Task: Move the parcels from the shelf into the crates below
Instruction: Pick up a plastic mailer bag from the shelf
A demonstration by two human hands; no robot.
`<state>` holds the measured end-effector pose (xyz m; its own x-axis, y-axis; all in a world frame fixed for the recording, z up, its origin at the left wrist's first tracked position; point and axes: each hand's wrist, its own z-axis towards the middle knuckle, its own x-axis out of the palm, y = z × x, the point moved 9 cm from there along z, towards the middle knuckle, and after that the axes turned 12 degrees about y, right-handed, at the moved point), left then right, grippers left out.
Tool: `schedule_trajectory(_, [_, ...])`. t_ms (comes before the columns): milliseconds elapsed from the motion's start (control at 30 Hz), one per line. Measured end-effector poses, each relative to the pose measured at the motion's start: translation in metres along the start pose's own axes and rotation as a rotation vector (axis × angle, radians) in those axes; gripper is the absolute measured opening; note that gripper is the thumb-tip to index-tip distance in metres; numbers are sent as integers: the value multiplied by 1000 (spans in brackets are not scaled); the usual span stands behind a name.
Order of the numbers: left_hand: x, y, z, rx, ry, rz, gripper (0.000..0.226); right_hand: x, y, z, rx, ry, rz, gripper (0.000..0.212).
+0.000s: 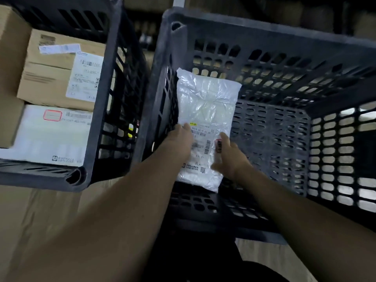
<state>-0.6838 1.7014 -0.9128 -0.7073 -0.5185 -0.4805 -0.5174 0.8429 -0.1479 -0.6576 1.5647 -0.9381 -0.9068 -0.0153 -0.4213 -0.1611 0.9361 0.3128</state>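
Brown cardboard sheeting (40,216) covers the floor under two dark plastic crates standing side by side, with dim shelving and stacked cartons behind them, too dark to read. Both crates have perforated walls and thick rolled rims with hollow corner posts.

In the right crate (284,43), a white plastic mailer bag (207,110) lies flat on the slotted floor, hard against the left wall. It is crinkled and glossy, roughly rectangular, with a printed shipping label with barcodes at its near end. The rest of this crate's floor, to the right of the bag, is bare grid.

Both forearms reach in over the near rim. The left hand (181,137) rests on the bag's left edge by the crate wall, fingers extended over the label. The right hand (230,153) lies on the bag's right edge, fingers straight and thumb spread, pressing rather than gripping.

The left crate (105,110) is filled nearly to its rim: a brown cardboard box (50,78) with a white label sits behind a white box (50,135) bearing a red-outlined stamp, and another brown carton (10,58) fills the far left side.
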Motion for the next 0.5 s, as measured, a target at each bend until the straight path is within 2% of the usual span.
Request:
schedule_trajectory(67, [6, 0, 11, -34, 24, 53, 62, 0, -7, 12, 23, 22, -98, 101])
schedule_trajectory(133, [6, -4, 20, -40, 3, 152, 56, -6, -10, 19, 50, -3, -316, 90])
schedule_trajectory(167, [3, -6, 26, -46, -31, 208, 50, -13, -9, 21, 50, -61, -433, 85])
schedule_trajectory(233, [-6, -10, 33, -69, -137, 300, 45, -28, -3, 24, 15, -217, -584, 89])
schedule_trajectory(300, [-16, -18, 38, -33, -250, 389, 56, -37, 0, 31, -31, -287, -605, 105])
schedule_trajectory(333, [-19, -23, 42, -6, -289, 459, 68, -38, 0, 38, -46, -259, -605, 114])
schedule_trajectory(400, [-16, -26, 51, 4, -281, 636, 93, -36, -4, 53, -49, -179, -632, 125])
schedule_trajectory(500, [-8, -16, 70, -56, -209, 771, 94, -32, -7, 71, -76, -105, -634, 130])
